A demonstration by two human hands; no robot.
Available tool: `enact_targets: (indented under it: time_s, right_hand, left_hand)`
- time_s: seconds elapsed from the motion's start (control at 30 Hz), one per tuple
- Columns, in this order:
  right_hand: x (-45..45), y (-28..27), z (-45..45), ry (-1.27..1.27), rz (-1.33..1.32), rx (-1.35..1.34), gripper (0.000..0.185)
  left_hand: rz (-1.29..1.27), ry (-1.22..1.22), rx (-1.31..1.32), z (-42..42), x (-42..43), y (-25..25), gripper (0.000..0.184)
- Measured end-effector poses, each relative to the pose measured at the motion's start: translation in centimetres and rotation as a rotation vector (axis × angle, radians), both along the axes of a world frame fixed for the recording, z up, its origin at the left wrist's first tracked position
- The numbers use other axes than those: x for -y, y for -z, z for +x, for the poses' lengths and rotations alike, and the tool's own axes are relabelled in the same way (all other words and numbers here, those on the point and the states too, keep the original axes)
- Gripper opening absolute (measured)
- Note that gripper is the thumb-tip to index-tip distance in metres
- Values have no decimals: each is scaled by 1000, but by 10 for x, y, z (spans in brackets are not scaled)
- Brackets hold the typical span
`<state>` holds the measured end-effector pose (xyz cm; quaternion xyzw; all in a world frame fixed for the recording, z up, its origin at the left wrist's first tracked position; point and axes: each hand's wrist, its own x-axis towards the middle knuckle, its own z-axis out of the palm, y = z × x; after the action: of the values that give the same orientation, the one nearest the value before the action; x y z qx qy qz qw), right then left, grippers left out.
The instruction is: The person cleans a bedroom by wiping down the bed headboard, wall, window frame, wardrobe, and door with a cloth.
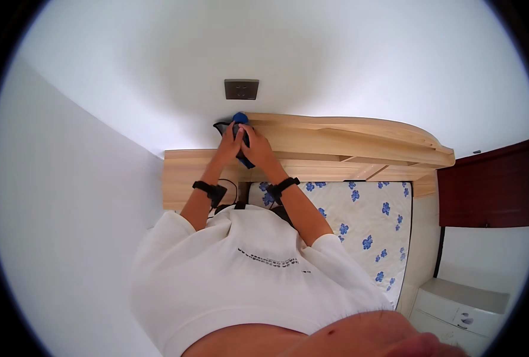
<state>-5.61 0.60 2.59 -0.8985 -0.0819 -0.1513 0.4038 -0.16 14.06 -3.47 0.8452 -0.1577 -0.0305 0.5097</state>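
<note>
Both my hands are together at the left end of the wooden headboard, wrapped round a soft-looking black and blue bundle [240, 118]. A rounded blue part shows above my fingertips, a black-edged flap sticks out to the left, and a dark blue end hangs below. Its exact kind is not clear. My left hand [231, 143] closes on its left side, and my right hand [257, 146] closes on its right side. The fingers of the two hands almost meet over the middle and hide much of it. A black band with a small box sits on each wrist.
The wooden headboard [341, 135] runs along the white wall, with a wooden cabinet top [181, 172] at its left. A mattress with blue flowers [365, 220] lies to the right. A dark wall switch plate [242, 89], a dark red door [484, 190] and a white cabinet [454, 309] are also visible.
</note>
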Motion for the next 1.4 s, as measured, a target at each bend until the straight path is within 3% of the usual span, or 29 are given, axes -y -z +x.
enact_targets:
  time_s: [0.07, 0.1, 0.17, 0.27, 0.33, 0.4, 0.43, 0.5, 0.53, 0.57, 0.63, 0.67, 0.7, 0.73, 0.8, 0.83, 0.97, 1.13, 1.23, 1.33, 1.4]
  right_hand:
    - [9, 5, -8, -63, 72, -4, 40]
    - [15, 4, -12, -55, 75, -2, 40]
    - [22, -1, -19, -54, -243, 142, 42]
    - [21, 11, -16, 9, -269, 158, 43]
    - [23, 15, -9, 11, -247, 98, 43]
    - [25, 18, -2, 8, -220, 29, 43]
    - [28, 21, 1, -6, -228, 20, 44]
    - [32, 26, 3, -52, -223, 39, 45]
    - [36, 28, 6, -83, -217, 55, 45]
    - [38, 36, 12, -81, -228, 117, 46]
    - [45, 30, 21, -200, -263, 60, 45]
    - [48, 30, 41, -260, -266, 71, 46]
    - [49, 15, 51, -281, -275, -42, 48]
    - [46, 16, 35, -329, -278, -59, 48]
    - [38, 21, 37, -220, -348, 46, 49]
    - [40, 36, 37, -224, -279, 35, 50]
    - [40, 23, 1, -194, -392, 92, 50]
    - [41, 19, -19, -48, -585, 5, 43]
    - [38, 18, 2, 24, -786, -93, 43]
    - [40, 9, 18, -44, -831, -292, 41]
    - [43, 18, 22, -15, -817, -281, 43]
  left_hand:
    - [-194, -23, -291, -28, 8, -20, 68]
    - [-142, 21, -295, -31, 8, -21, 69]
    - [-110, 66, -227, -36, 9, -19, 67]
    - [-57, 114, -267, -29, 10, -26, 71]
    - [75, 121, 56, -16, 11, 13, 67]
    - [33, 142, 53, -7, 9, 43, 65]
    - [-28, 154, 52, -7, 9, 39, 64]
    - [173, 186, 150, -2, 12, 26, 57]
    - [42, 171, 297, 6, 9, 54, 56]
    - [201, 193, 495, 11, 6, 66, 49]
    - [98, 232, 145, 21, 5, 74, 42]
    - [343, 145, 273, 21, 12, 23, 40]
    - [283, 357, -156, 22, 26, -48, 44]
    - [270, 316, -184, -7, 30, -50, 44]
    - [659, 116, 274, -14, 35, -44, 55]
    - [446, -6, 325, -20, 38, -19, 70]
    - [335, -60, 343, -55, 24, -30, 77]
    - [286, 241, 513, -43, 6, -27, 76]
    - [166, 257, 415, -19, 13, -31, 81]
    - [-38, 238, 422, -12, 16, -25, 85]
    - [-110, 269, 376, -11, 19, -21, 86]
